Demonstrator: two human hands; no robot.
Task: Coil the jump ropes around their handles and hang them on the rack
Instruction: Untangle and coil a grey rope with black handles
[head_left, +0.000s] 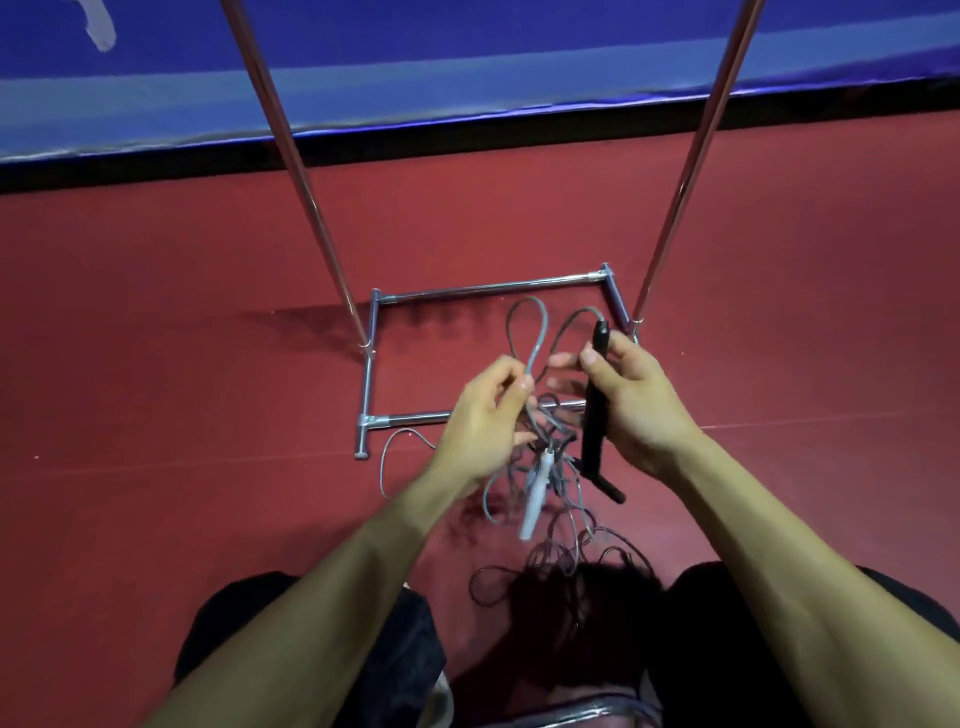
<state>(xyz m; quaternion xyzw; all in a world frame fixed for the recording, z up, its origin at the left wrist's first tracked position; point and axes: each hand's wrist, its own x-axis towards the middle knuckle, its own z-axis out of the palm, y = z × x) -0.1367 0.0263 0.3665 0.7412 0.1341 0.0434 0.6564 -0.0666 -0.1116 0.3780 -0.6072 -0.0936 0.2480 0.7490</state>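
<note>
Red floor (182, 312) | blue padding (467, 67) behind | rack (488, 287) on floor | jump ropes (553, 418) tangled

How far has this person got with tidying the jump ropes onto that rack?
Barely started, it seems. Nothing hangs on the part of the rack that shows; its top is out of view. In hand: the right hand grips a black handle, the left hand pinches a grey rope loop. Still to do: a white handle dangles among tangled ropes trailing to the floor, none coiled.
</note>
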